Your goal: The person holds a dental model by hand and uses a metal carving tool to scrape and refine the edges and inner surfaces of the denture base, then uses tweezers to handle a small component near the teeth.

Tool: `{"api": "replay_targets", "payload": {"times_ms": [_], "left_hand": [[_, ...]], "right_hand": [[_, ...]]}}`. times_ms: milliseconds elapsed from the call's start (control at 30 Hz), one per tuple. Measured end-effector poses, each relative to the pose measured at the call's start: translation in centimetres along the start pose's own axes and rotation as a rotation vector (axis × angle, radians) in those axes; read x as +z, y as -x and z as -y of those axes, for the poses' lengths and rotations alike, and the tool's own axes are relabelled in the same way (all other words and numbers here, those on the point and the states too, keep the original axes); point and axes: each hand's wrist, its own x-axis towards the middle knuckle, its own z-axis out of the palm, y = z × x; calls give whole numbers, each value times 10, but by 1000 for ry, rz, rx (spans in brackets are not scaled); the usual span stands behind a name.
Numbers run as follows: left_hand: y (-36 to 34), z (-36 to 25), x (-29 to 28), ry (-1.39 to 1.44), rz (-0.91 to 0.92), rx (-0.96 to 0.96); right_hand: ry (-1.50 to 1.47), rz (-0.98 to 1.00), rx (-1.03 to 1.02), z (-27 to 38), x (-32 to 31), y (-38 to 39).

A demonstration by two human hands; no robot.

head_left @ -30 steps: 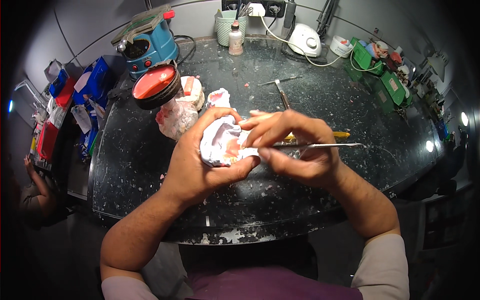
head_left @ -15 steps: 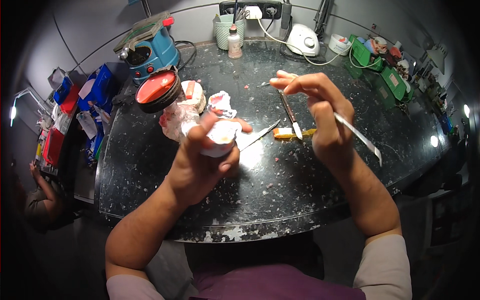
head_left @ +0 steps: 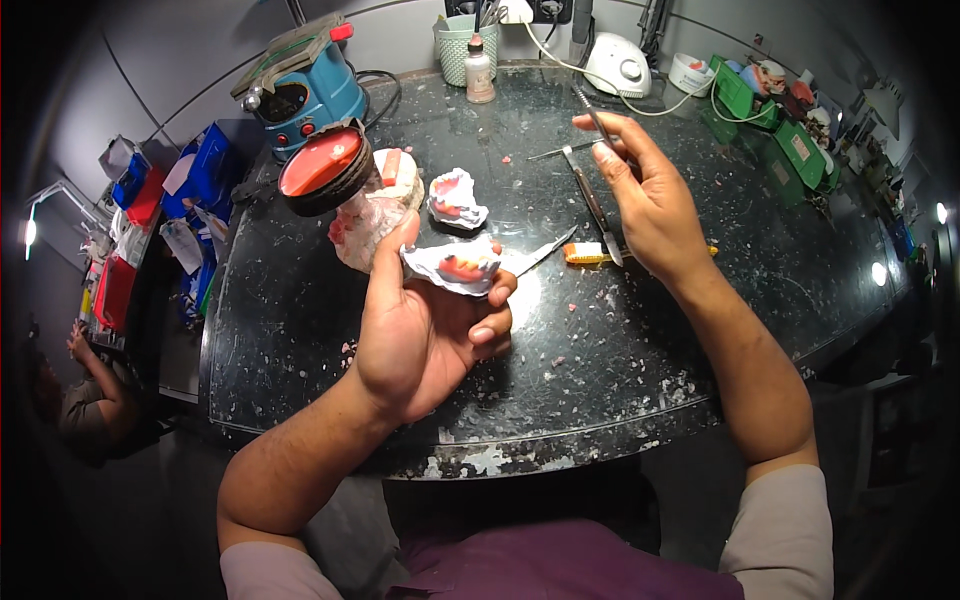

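Observation:
My left hand (head_left: 405, 345) is palm up, its thumb and fingers closed around a white plaster dental cast (head_left: 430, 262) with a reddish wax and tooth row on its near side. To the right, my right hand (head_left: 660, 215) pinches a thin metal hand tool (head_left: 588, 106), its upper end pointing up and away. Beyond the held cast rests a second plaster cast (head_left: 470, 212) with red wax. Below my right hand lie a dark-handled spatula (head_left: 592, 200), a knife (head_left: 545, 252) and a yellow-and-white item (head_left: 582, 253), partly hidden by the hand.
A round dish of red wax (head_left: 318, 172) stands left of the casts, beside a lumpy pinkish mass (head_left: 362, 232). Behind are a blue machine (head_left: 330, 98), a bottle (head_left: 480, 80) and a white dial unit (head_left: 617, 68). Green bins (head_left: 800, 150) line the right; another person (head_left: 95, 390) sits far left.
My left hand has turned the cast, bringing its tooth row into view. My right hand has swung the tool from pointing down toward me to pointing up and away. The view has shifted slightly.

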Motion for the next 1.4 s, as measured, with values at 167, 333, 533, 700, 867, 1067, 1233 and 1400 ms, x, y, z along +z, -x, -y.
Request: {"api": "replay_targets", "payload": {"times_ms": [167,333,533,700,867,1067,1233,1400], "left_hand": [[-4,1,-4,26,-13,-3],[-3,2,-2,-71,-100,0],[-3,1,-4,-64,-104,-21],[-2,2,-13,-36,-34,-40],[0,2,-3,-8,-47,-87],[0,-1,-7,155,-40,-99],[-1,-2,-15,164,-9,-78],[-1,-2,-12,205,-58,-70]], "right_hand": [[-46,21,-71,-17,3,-2],[-169,12,14,4,1,1],[-439,108,142,16,-8,6],[-480,7,85,14,3,7],[-327,-37,-10,10,-3,4],[-417,35,50,12,-2,8],[-399,55,41,11,3,9],[-429,4,19,11,4,9]]}}
